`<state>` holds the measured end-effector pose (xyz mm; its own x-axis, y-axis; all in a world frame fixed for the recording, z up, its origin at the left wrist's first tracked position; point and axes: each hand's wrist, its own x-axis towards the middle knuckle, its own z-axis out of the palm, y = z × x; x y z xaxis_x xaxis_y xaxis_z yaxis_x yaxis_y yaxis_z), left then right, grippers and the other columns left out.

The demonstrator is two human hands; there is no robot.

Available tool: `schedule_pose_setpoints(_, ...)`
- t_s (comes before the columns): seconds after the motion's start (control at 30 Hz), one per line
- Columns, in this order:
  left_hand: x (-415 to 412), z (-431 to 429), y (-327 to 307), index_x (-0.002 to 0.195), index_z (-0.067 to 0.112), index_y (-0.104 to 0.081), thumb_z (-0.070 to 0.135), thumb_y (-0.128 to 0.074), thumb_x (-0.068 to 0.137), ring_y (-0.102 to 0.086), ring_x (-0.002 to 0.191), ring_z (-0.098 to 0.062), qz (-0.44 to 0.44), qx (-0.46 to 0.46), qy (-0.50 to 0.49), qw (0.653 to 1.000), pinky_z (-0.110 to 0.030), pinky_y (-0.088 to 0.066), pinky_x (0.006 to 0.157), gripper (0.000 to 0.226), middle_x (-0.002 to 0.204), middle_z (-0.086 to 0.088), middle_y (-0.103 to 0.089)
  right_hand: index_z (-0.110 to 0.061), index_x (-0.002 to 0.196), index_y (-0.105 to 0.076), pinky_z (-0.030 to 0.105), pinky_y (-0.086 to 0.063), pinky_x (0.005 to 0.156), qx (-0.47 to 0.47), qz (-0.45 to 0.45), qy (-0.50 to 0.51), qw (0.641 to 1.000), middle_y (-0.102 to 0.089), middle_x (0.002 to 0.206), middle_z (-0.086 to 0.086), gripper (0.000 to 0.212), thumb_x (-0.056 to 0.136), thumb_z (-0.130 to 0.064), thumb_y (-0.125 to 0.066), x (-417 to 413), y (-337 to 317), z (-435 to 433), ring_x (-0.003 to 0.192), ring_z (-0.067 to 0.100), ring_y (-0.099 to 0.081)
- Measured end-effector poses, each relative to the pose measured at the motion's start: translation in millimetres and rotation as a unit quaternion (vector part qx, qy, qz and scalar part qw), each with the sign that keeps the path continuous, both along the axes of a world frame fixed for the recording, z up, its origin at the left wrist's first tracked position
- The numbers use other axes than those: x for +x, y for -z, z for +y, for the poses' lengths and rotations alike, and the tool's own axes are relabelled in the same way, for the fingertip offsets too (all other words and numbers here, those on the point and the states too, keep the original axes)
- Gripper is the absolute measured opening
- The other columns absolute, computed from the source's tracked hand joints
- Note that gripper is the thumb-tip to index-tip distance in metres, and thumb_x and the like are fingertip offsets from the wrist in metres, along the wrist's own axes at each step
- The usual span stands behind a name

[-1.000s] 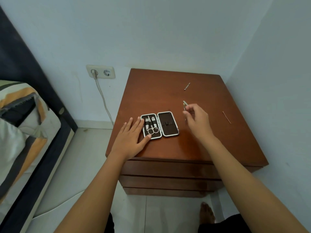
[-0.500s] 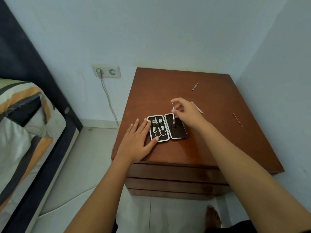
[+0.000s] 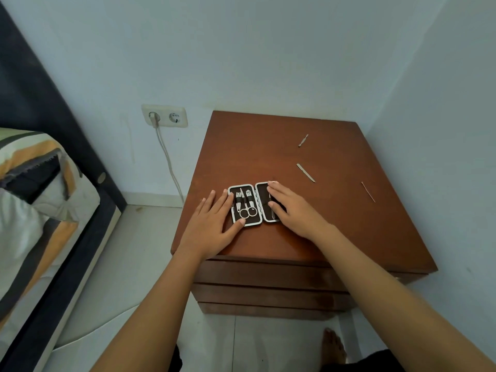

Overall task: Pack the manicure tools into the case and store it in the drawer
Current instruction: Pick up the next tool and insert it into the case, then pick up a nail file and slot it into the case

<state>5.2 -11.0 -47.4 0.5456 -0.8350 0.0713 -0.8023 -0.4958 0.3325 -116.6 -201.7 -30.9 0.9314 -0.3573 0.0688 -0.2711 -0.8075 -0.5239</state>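
Head view: my left hand (image 3: 212, 229) flat beside the open case (image 3: 245, 205), right hand (image 3: 292, 210) flat on its right half; three tools loose on the worktop (image 3: 268, 146).

Open case (image 3: 245, 205) on nightstand (image 3: 268, 146), both hands flat on it, three tools loose

Pale blue walls (image 3: 268, 49), wall socket (image 3: 164, 116), wooden nightstand (image 3: 268, 146), tiled floor (image 3: 128, 264), bed (image 3: 32, 183).

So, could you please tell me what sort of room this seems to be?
Most likely a bedroom: a bed with striped bedding stands beside a wooden nightstand with drawers, under a wall socket.
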Motion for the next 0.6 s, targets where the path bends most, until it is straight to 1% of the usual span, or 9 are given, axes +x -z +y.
schedule_pose_setpoints(0.1,0.3,0.3,0.5,0.149,0.024,-0.008,0.071,-0.007,0.078,0.005,0.145,-0.015,-0.001,0.001,0.001,1.000,-0.029,0.007,0.114,0.086,0.158,0.006,-0.007,-0.012,0.142,-0.035,0.024,-0.014,0.115,-0.009,0.005,-0.003,1.000,-0.029,0.154,-0.001,0.046,0.098,-0.025,-0.041,-7.4,2.2,3.9,0.143,0.010,-0.020)
schedule_pose_setpoints(0.17,0.8,0.7,0.6,0.149,0.025,-0.007,0.071,-0.007,0.078,0.006,0.145,-0.014,-0.003,0.001,0.000,1.000,-0.027,0.008,0.113,0.085,0.158,0.007,-0.006,-0.012,0.141,-0.036,0.023,-0.016,0.113,0.010,0.000,0.004,1.000,-0.031,0.153,-0.001,0.046,0.098,-0.026,-0.042,-6.7,-0.9,0.9,0.142,0.011,-0.023)
schedule_pose_setpoints(0.27,1.0,0.5,0.7,0.149,0.026,-0.006,0.071,-0.007,0.078,0.006,0.145,-0.013,-0.001,-0.001,0.000,1.000,-0.027,0.009,0.113,0.085,0.158,0.008,-0.005,-0.009,0.137,-0.042,0.026,-0.020,0.113,0.018,-0.051,0.074,0.996,-0.038,0.149,0.004,0.042,0.097,-0.021,-0.043,0.9,-8.6,-13.9,0.139,0.016,-0.031)
schedule_pose_setpoints(0.3,0.8,0.4,0.6,0.149,0.026,-0.006,0.071,-0.007,0.077,0.006,0.145,-0.013,0.001,-0.003,0.000,1.000,-0.027,0.009,0.113,0.085,0.158,0.008,-0.005,-0.008,0.137,-0.042,0.027,-0.020,0.113,0.010,-0.053,0.104,0.993,-0.038,0.149,0.006,0.042,0.097,-0.020,-0.043,4.6,-11.2,-21.1,0.140,0.018,-0.030)
schedule_pose_setpoints(0.37,0.5,0.2,0.3,0.149,0.027,-0.006,0.072,-0.007,0.077,0.007,0.145,-0.012,0.001,-0.005,-0.001,1.000,-0.027,0.009,0.114,0.085,0.158,0.009,-0.005,-0.008,0.140,-0.037,0.029,-0.018,0.114,-0.002,-0.020,0.147,0.989,-0.031,0.152,0.008,0.045,0.097,-0.020,-0.042,12.1,-15.2,-36.2,0.142,0.019,-0.023)
schedule_pose_setpoints(0.47,0.2,0.9,0.2,0.149,0.026,-0.006,0.072,-0.007,0.077,0.007,0.145,-0.012,0.003,-0.008,-0.001,1.000,-0.027,0.009,0.113,0.086,0.158,0.009,-0.005,-0.007,0.144,-0.028,0.035,-0.017,0.116,-0.014,0.059,0.176,0.983,-0.023,0.155,0.009,0.050,0.097,-0.022,-0.039,20.3,-16.4,-54.8,0.144,0.023,-0.017)
schedule_pose_setpoints(0.53,0.4,1.1,0.6,0.149,0.027,-0.006,0.074,-0.007,0.077,0.007,0.145,-0.012,0.004,-0.010,-0.001,1.000,-0.026,0.009,0.113,0.087,0.157,0.009,-0.005,-0.007,0.143,-0.028,0.035,-0.019,0.115,-0.031,0.084,0.168,0.982,-0.025,0.155,0.009,0.048,0.098,-0.020,-0.037,22.2,-13.2,-59.2,0.144,0.024,-0.019)
schedule_pose_setpoints(0.6,1.0,1.2,1.5,0.149,0.027,-0.006,0.078,-0.005,0.075,0.007,0.145,-0.012,0.001,-0.009,0.001,1.000,-0.026,0.009,0.113,0.090,0.157,0.010,-0.005,-0.007,0.140,-0.037,0.034,-0.024,0.114,-0.051,0.065,0.145,0.986,-0.034,0.151,0.008,0.043,0.097,-0.013,-0.036,20.6,-8.2,-56.9,0.141,0.023,-0.027)
